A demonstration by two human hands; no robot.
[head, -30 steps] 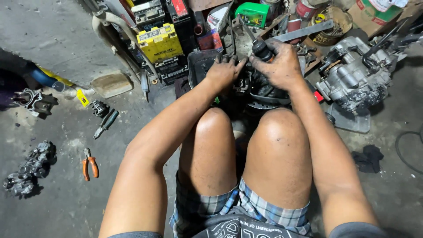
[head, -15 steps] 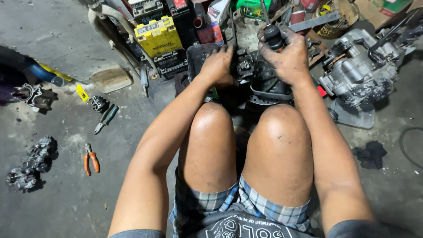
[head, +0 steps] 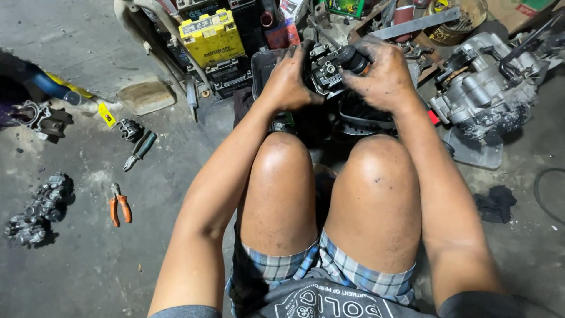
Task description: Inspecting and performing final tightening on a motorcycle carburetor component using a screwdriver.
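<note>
Carburettor [head: 327,69], small, dark metal with a black round cap at its right end: held up above the knees, toward twelve o'clock in the view, between both hands. Left hand [head: 288,76] wrapped around its left side, fingers curled over the top edge, grimy with grease. Right hand [head: 382,76] clamped over the right side, thumb and fingers closed on the black cap. Both hands grasping, neither released.

Below the carburettor, at six o'clock of it, two bare knees and checked shorts [head: 318,271]. Under the hands, a dark round engine part [head: 359,121] on the floor, partly hidden.

At ten o'clock of the hands, a yellow battery [head: 212,38] standing among black battery cases [head: 226,73]. At three o'clock, a grey engine block [head: 482,94] resting on a flat metal plate, well apart from the carburettor. At one o'clock, a flat metal bar [head: 418,25] lying across a clutter of tins.

On the concrete floor [head: 88,265], toward nine o'clock: a screwdriver with a green handle [head: 140,150], just beside a small metal part [head: 128,128]. Lower, at eight o'clock, orange-handled pliers [head: 119,205]. Farther out, near the left edge, a grey greasy carburettor body [head: 38,209]. At four o'clock, a black rag [head: 495,203] on the floor.
</note>
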